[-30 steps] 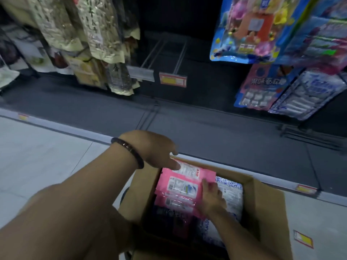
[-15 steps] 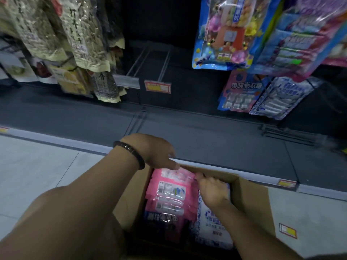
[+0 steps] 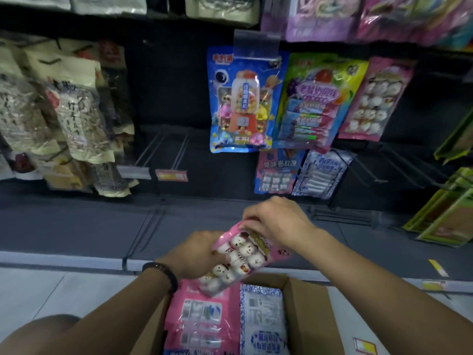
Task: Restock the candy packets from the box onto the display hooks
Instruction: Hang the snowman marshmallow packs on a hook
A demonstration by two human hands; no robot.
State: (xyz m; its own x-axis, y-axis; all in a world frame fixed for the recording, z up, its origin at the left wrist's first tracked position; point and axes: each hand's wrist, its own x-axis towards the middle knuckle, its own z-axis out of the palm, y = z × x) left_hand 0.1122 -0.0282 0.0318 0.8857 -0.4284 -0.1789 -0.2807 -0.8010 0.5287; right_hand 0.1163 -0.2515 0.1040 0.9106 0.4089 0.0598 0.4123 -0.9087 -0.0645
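Since a moment ago the pink packet [image 3: 240,254] has come up out of the box [image 3: 309,316] and now hangs in the air above its far edge, face up, tilted toward the shelving. The left hand [image 3: 197,254] is closed on the packet's lower left side; the right hand [image 3: 279,224] pinches its top corner, near where the hang hole should be. It looks light and floppy, a thin glossy film over soft round sweets, so it will likely sag and slip if held by the middle. The stiffer header strip at the top seems the place to grip for threading it onto a hook. More pink packets [image 3: 202,319] and a blue-and-white packet [image 3: 263,319] lie in the box. Bare display hooks [image 3: 163,149] stand well apart, up on the left.
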